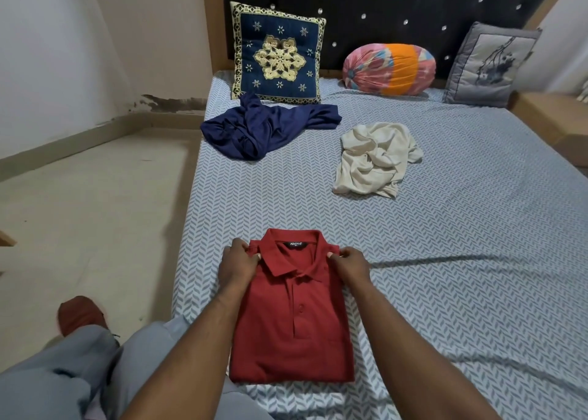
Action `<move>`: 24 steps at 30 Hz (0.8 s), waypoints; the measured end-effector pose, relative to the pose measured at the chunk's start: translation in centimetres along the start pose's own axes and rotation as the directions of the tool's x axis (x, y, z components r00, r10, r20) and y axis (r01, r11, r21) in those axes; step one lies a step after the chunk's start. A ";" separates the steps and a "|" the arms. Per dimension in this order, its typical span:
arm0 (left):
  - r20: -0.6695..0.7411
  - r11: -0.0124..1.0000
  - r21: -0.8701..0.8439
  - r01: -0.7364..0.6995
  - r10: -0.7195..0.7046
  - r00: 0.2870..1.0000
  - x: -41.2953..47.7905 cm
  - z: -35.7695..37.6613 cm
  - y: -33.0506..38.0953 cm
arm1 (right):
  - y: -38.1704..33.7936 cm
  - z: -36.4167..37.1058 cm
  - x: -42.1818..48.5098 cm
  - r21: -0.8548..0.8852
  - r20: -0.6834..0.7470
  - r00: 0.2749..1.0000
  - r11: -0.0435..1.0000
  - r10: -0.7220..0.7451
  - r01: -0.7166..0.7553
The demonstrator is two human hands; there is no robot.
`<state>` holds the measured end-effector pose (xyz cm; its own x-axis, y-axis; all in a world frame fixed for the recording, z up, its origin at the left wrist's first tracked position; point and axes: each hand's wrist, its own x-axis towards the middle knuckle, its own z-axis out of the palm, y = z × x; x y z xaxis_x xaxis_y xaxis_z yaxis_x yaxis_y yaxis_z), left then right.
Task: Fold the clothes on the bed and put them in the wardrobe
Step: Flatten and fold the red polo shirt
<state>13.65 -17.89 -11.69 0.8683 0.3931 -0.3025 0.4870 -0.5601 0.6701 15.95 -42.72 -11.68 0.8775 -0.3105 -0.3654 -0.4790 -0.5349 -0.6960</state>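
Observation:
A red polo shirt point(294, 318) lies folded into a neat rectangle, collar up, near the bed's front edge. My left hand point(239, 262) pinches its left shoulder beside the collar. My right hand point(350, 265) pinches the right shoulder in the same way. Farther up the bed a navy blue garment point(261, 130) lies crumpled at the left. A cream shirt point(375, 158) lies crumpled to its right. No wardrobe is in view.
The bed point(477, 228) has a grey herringbone sheet. Against the dark headboard stand a navy patterned cushion point(278, 53), an orange-pink bolster point(389, 69) and a grey cushion point(490, 66). Beige floor point(89, 213) runs along the bed's left side. My grey trousers fill the lower left.

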 end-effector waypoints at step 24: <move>0.329 0.775 0.396 -0.491 0.380 0.865 -2.8 1.6 0.5 | -2.6 0.3 -3.4 -0.434 0.471 0.821 0.725 -0.323 0.535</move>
<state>11.67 -20.48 -11.59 0.9666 -0.1128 -0.2303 -0.0118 -0.9166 0.3996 14.19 -40.01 -8.84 0.8848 0.2885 -0.3660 0.1131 -0.8947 -0.4321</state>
